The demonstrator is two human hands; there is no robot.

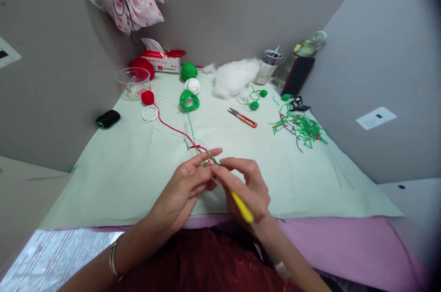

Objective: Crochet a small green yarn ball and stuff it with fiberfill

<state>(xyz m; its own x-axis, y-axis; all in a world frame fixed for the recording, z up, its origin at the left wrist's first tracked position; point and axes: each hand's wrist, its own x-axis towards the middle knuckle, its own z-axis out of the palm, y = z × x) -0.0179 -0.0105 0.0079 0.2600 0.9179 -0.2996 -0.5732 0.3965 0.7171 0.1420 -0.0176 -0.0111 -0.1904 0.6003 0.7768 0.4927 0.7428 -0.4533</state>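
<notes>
My right hand is closed around a crochet hook with a yellow handle, its tip by the fingers of my left hand. My left hand pinches a small crocheted piece, of which only bits of red show between the fingers. A strand of green yarn runs over the raised left index finger from a green yarn coil. Red yarn leads to the hands from a small red ball. Thin white yarn trails alongside it. The stitches are mostly hidden by my fingers.
Thread snips lie mid-table. Green yarn scraps are heaped at right. White stuffing, a green ball, a tissue box, a pen cup, a bottle and a phone stand along the back.
</notes>
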